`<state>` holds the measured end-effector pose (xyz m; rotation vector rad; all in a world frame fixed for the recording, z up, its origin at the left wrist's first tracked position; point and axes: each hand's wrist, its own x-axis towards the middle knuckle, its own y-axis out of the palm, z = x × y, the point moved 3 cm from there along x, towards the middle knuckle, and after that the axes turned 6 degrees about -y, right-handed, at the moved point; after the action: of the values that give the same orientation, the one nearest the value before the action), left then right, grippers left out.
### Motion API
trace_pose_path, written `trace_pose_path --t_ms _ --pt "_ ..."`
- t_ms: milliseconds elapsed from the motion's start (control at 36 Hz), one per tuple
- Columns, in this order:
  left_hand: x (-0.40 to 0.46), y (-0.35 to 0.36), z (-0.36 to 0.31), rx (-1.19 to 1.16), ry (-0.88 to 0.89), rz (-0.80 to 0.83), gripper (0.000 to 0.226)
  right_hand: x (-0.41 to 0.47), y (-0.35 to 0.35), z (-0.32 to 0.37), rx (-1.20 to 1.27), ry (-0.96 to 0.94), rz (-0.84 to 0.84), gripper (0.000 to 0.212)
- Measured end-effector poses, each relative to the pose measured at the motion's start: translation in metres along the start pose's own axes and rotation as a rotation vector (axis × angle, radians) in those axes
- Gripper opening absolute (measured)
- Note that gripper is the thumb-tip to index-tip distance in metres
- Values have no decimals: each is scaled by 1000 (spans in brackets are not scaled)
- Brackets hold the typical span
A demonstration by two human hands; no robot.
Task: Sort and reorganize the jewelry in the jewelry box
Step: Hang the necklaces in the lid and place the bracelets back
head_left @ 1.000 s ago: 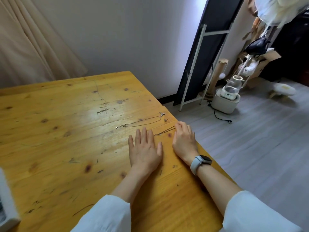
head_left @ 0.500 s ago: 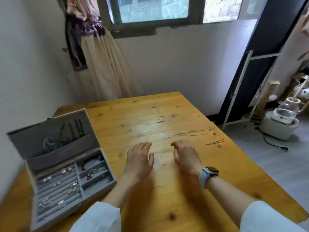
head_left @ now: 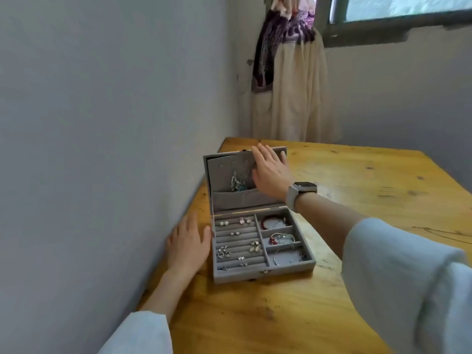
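A grey jewelry box [head_left: 263, 273] sits open on a wooden table [head_left: 357, 190], close to the wall [head_left: 102, 123]. The right hand [head_left: 270, 172], fingers straight and spread, rests against the raised lid [head_left: 229, 164], where a necklace [head_left: 237, 182] hangs. The left hand [head_left: 187, 242] lies flat with loose fingers, touching the box's left side. Earrings [head_left: 254, 246] fill the ring rows; bracelets [head_left: 274, 222] lie in the right compartments
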<state>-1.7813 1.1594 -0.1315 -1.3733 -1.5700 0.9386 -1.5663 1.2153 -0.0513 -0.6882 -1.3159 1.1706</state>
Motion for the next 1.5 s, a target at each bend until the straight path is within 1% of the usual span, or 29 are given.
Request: trace_pose_path --t_ms 56,111,167,278,361,444,500,583,694,750,806,889,972,1028,1111,1194,1278,1333,1417,1500 --pt "-1 11 20 31 -63 100 57 12 5 4 -60 2 42 57" --pt "-5 21 35 66 -79 150 58 19 7 5 -110 6 43 57" --pt "-8 29 44 127 -42 134 57 21 7 5 -125 4 -10 54" --pt "-14 33 43 251 25 51 58 11 0 7 -172 -45 -134 49" --pt "-14 35 41 217 34 43 58 -7 -8 8 -188 -101 -245 45" --pt "-15 34 42 172 51 46 55 -35 -18 11 -149 -149 -357 39" --pt "-17 34 41 172 55 58 54 -55 -20 13 -129 -187 -392 32" --pt "-20 36 41 161 69 43 50 -85 -18 15 -112 -250 -410 27" --pt "-21 38 42 140 102 -18 42 -128 -3 14 -68 -364 -392 24" --pt "-21 39 42 144 93 -13 43 -146 8 13 -47 -380 -355 23" --pt "-21 40 42 121 54 8 46 -162 21 12 -16 -386 -305 22" --pt "-23 38 37 13 -57 50 48 -181 40 12 -11 -431 -224 22" --pt "-32 37 30 -93 -102 65 50 -193 49 13 36 -434 -203 24" --pt "-42 38 25 -167 -62 76 52 -198 50 14 80 -431 -195 25" --pt "-54 39 18 -268 31 100 68 -204 49 12 118 -444 -154 27" --pt "-55 40 17 -270 81 93 73 -204 48 10 108 -471 -119 24" --pt "-56 40 18 -243 90 84 75 -206 52 10 43 -506 -112 15" --pt "-56 40 17 -239 91 88 81 -205 53 11 58 -454 -122 14" --pt "-56 40 17 -230 84 92 87 -195 52 15 90 -321 -164 29" --pt "-56 40 18 -209 80 93 89 -186 58 20 -50 -274 -216 37"
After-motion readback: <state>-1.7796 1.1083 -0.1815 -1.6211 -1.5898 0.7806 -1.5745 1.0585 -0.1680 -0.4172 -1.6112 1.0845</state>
